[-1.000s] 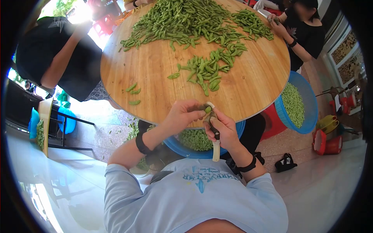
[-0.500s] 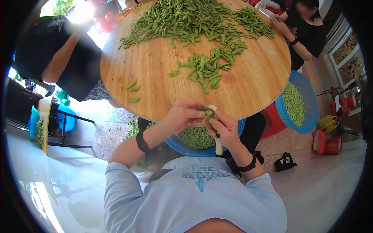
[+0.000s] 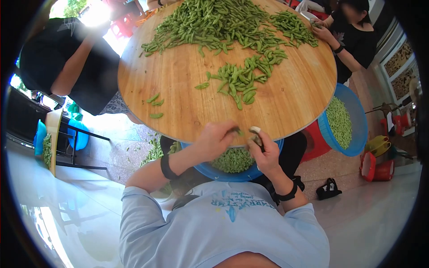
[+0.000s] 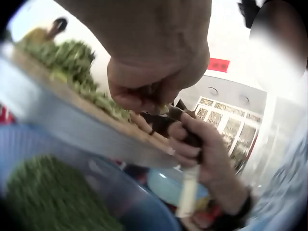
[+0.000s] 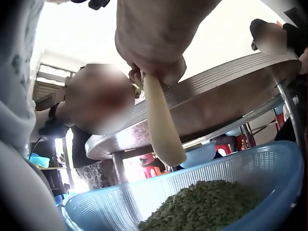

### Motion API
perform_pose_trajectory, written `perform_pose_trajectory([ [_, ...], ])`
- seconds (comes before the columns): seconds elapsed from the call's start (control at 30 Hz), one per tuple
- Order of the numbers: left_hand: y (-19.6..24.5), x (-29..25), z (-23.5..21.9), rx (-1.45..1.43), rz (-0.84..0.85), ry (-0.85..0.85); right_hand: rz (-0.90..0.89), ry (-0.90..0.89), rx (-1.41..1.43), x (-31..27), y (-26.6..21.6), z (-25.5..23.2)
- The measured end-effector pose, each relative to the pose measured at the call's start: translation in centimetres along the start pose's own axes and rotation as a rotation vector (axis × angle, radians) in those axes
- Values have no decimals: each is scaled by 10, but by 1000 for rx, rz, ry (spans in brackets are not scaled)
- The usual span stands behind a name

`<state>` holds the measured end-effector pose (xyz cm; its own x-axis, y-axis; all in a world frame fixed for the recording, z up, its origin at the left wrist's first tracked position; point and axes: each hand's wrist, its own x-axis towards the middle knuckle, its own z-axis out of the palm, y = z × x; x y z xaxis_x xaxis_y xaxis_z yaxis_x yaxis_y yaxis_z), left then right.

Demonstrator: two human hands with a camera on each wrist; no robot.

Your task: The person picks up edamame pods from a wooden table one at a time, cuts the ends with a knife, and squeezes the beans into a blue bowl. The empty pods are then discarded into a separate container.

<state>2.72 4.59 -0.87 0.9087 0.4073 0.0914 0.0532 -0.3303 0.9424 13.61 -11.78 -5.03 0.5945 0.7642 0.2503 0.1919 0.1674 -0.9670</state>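
Above the near table edge, my left hand (image 3: 214, 142) pinches a small green bean pod (image 3: 240, 132), blurred here. My right hand (image 3: 267, 154) is a short gap to its right, fingers curled round a tool with a smooth cream handle (image 5: 161, 122) that hangs below the fist in the right wrist view. The tool's working end is hidden in the grip. Under both hands, a blue plastic basket (image 5: 103, 195) holds a heap of shelled green beans (image 3: 233, 160). Loose pods (image 3: 241, 80) lie on the round wooden table (image 3: 178, 98) beyond.
A large pile of pods (image 3: 214, 22) covers the table's far side. To the right stands another blue basket (image 3: 363, 134) of shelled beans, beside a red stool-like item (image 3: 315, 145). People sit at left and far right. Pods are scattered on the floor (image 3: 134, 143) at left.
My hands, earlier together at one pod, have drawn apart, the left slightly lower. The handle that showed below my right hand is now hidden in the head view.
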Motion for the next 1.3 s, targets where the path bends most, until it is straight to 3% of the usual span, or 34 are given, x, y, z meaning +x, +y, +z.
perform_pose_trajectory([
  [0.03, -2, 1, -8, 438, 397, 177, -9, -1, 4, 1, 0, -2],
  [0.1, -5, 14, -37, 682, 361, 327, -78, -52, -48, -1, 1, -6],
  [0.17, -12, 32, -70, 1014, 229, 335, -98, -94, -83, -2, -2, -6],
  [0.3, -42, 69, -97, 1159, 270, 399, -135, -144, -136, 2, 0, -3],
  [0.37, -57, 87, -100, 791, 220, 217, -137, -149, -144, 4, -2, 1],
  [0.5, -49, 92, -99, 885, 171, 118, -157, -156, -172, 5, -2, -6],
  [0.57, -35, 94, -106, 1273, -387, -12, -147, -149, -181, 3, -1, -9],
  [0.63, -35, 102, -113, 1257, -301, 72, -35, -103, -105, 4, -7, -10],
  [0.7, -34, 116, -121, 1251, -198, 187, -102, -120, -126, 5, -3, -6],
  [0.77, -42, 133, -114, 791, -344, 234, -163, -145, -143, 5, -3, -4],
  [0.9, -49, 141, -101, 810, -339, 245, -61, -140, -47, 2, -7, -2],
  [1.0, -65, 141, -94, 827, -235, 224, -45, -152, -77, 3, -4, 0],
  [1.07, -77, 132, -83, 973, 71, 414, 45, -206, 62, 4, -3, 2],
  [1.1, -73, 126, -81, 972, 74, 410, 46, -202, 61, 5, -6, 0],
  [1.2, -40, 96, -77, 731, 109, 373, 228, -194, 268, 12, -13, 0],
  [1.27, -13, 64, -63, -40, -139, 58, 192, -238, 349, 15, -13, 2],
  [1.3, -3, 51, -55, -44, -147, 44, 203, -226, 349, 17, -14, 5],
])
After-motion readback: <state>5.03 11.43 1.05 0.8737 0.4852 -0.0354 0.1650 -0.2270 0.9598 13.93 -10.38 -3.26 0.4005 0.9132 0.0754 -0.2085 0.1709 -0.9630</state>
